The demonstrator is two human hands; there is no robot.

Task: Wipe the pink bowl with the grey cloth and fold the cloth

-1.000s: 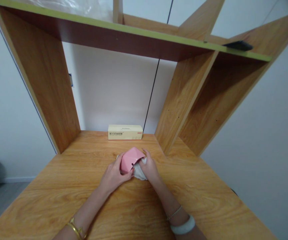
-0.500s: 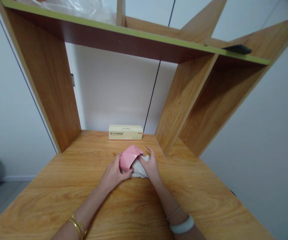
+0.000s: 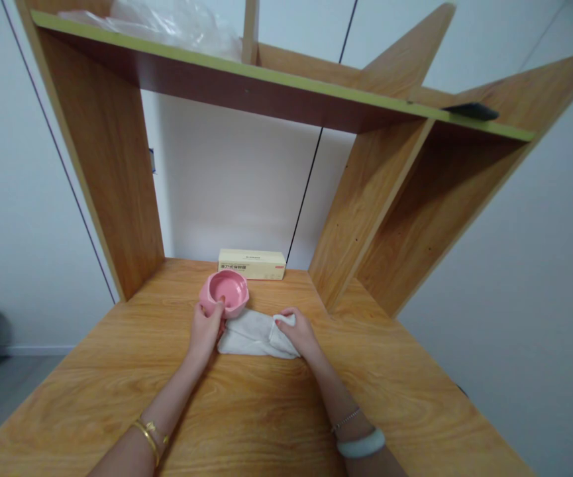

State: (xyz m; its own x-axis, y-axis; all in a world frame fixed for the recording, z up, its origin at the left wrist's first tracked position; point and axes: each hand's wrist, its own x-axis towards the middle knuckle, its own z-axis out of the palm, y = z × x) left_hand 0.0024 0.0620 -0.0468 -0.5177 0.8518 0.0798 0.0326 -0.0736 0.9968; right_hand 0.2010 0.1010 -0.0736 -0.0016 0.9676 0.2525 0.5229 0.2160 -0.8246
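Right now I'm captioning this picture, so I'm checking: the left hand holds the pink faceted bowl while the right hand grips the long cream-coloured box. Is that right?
Not quite: the right hand grips the wrinkled white cloth, not the long cream-coloured box, as the head view shows. The left hand does hold the pink faceted bowl.

The worktop [image 3: 266, 411] in front of the cream box [image 3: 259, 266] is lit softly and moderately, apparently from above, and only soft-edged shadows are cast on it. The underside of the shelf [image 3: 246, 99] above the box is left dark, and the recess [image 3: 460, 179] to the box's right is shaded. Glare is caught by the plastic bag [image 3: 177, 30], up and left of the box; a small shine is returned by the pink bowl [image 3: 226, 291], just in front. The box's fine print is blurred. Boards [image 3: 102, 152] either side of it are slanted by wide-angle distortion.
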